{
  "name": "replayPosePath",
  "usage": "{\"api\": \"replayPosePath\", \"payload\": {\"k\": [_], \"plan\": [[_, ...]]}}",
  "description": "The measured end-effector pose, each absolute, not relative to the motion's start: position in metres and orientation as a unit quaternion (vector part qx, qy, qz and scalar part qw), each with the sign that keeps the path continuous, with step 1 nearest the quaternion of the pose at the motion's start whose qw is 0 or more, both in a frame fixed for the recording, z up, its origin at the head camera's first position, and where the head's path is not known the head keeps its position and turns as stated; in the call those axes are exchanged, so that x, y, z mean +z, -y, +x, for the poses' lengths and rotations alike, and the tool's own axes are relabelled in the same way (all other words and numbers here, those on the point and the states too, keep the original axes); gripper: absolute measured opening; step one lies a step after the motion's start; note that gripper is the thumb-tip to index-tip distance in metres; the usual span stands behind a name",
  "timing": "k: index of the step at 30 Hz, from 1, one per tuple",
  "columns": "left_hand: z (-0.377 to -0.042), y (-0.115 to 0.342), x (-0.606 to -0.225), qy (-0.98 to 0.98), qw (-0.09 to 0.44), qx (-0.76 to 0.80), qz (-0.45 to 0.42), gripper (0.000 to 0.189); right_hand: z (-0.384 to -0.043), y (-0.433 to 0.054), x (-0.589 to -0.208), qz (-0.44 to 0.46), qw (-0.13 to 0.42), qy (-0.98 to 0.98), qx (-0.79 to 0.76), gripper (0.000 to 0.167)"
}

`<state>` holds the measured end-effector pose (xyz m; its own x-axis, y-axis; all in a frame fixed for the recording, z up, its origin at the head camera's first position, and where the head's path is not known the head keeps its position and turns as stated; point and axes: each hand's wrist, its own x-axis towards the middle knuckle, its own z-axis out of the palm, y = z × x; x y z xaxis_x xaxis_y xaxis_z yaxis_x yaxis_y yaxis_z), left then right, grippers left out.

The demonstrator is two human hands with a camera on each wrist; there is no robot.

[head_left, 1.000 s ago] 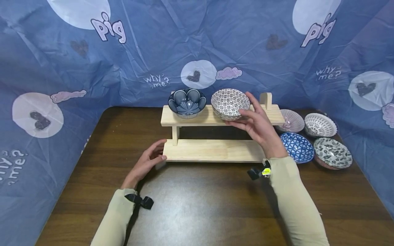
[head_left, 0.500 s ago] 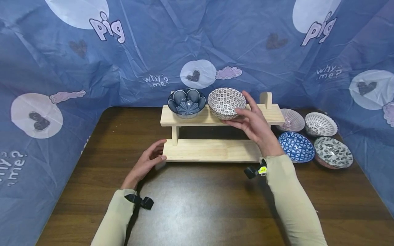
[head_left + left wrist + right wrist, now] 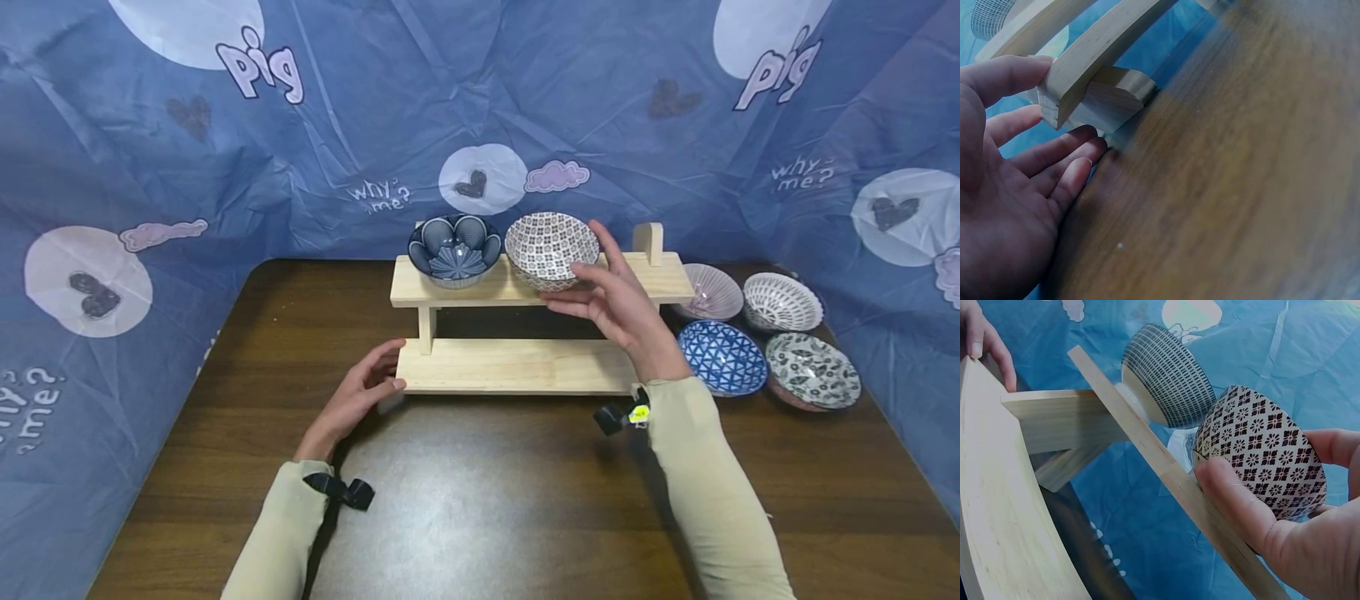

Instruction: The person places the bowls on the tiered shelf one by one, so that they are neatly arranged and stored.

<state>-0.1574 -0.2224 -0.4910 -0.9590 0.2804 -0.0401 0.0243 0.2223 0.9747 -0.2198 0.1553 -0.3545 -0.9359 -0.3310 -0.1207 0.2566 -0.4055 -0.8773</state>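
A two-tier wooden shelf stands on the table. My left hand holds the left end of its lower board, thumb at the front corner and forefinger at the back; in the left wrist view the other fingers hang loosely below. My right hand grips a white bowl with a dark flower-and-diamond pattern by its right side, thumb and fingers spread round it. The bowl's base is right at the upper board. To its left on that board sits a dark blue petal-patterned bowl.
Right of the shelf several bowls are grouped: a pinkish striped one, a white one with dark dashes, a blue triangle-patterned one and a leaf-patterned one. A blue printed cloth hangs behind the table.
My right hand has shifted the flower-patterned bowl slightly left, closer to the dark blue bowl, and then stays nearly still. The left hand keeps its place on the lower board.
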Motion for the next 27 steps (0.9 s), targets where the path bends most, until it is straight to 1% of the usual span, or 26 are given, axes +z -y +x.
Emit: {"api": "replayPosePath", "payload": {"k": [9,20,27], "plan": [[-0.157,0.222,-0.492,-0.778,0.103,0.611,0.098,0.061,-0.219,-0.157,-0.355,-0.039,0.188,-0.555,-0.810,0.074],[-0.158,0.222,-0.491,-0.776,0.106,0.613,0.098,0.062,-0.215,-0.166,-0.356,-0.034,0.177,-0.585,-0.790,0.070],[-0.157,0.223,-0.491,-0.780,0.106,0.609,0.097,0.061,-0.209,-0.176,-0.355,-0.010,0.166,-0.597,-0.784,0.073]]}}
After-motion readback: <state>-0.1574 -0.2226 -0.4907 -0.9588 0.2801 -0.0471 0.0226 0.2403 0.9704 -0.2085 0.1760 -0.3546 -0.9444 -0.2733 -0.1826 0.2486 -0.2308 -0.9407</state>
